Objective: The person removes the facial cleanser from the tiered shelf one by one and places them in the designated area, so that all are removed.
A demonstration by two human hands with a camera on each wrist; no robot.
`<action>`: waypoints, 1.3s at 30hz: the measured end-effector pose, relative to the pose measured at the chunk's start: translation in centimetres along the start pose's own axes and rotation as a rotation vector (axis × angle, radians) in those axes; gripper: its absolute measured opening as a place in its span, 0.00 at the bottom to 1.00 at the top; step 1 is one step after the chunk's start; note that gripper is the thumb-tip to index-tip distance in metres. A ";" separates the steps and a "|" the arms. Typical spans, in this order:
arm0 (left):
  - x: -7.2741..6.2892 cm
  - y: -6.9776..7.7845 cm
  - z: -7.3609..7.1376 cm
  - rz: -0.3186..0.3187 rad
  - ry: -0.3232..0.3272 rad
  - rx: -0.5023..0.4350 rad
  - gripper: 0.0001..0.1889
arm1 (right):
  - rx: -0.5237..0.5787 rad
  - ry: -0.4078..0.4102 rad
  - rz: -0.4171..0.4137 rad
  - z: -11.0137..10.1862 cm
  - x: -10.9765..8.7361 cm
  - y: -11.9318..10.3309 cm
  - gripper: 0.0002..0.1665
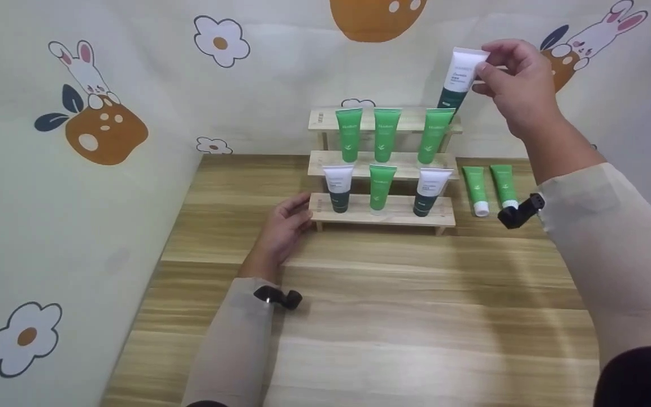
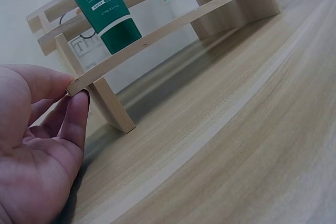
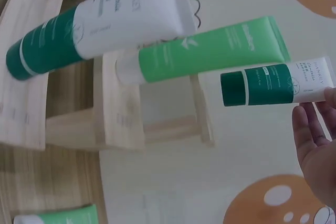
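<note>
The right hand [image 1: 520, 85] pinches the white-and-dark-green tube [image 1: 464, 73] near its upper end; the tube slants down and left from these fingers, cap lowest, by the right end of the top shelf [image 1: 413, 120]. The left hand [image 2: 42, 135] pinches a corner of the lowest shelf [image 1: 400, 210] between thumb and fingers. The step in hand seems to be placing the tube; next move probably calls for lowering it upright, without knocking the green tube [image 1: 434, 135] below the right fingers.
</note>
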State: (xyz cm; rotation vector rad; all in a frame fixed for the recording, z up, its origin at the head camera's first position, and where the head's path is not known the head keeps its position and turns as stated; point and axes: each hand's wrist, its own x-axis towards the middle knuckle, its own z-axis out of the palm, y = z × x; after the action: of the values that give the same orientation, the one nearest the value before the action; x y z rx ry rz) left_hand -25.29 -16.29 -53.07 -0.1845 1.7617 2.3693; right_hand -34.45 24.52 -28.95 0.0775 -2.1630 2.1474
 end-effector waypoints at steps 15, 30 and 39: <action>0.1 0.0 -0.2 0.020 0.000 0.024 0.28 | 0.262 0.126 -0.069 -6.3 -0.7 2.5 0.31; 0.0 -0.1 -0.1 0.014 0.005 0.029 0.29 | 0.194 0.231 0.109 -12.9 -2.0 8.6 0.34; 0.1 -0.2 -0.1 0.013 0.008 0.017 0.29 | 0.130 0.255 0.260 -16.2 -3.1 12.3 0.37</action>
State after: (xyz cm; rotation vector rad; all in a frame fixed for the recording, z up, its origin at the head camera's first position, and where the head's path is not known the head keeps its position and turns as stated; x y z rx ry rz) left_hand -25.38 -16.33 -53.34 -0.1805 1.7920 2.3649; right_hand -32.15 40.73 -41.39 -0.4678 -1.9807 2.2797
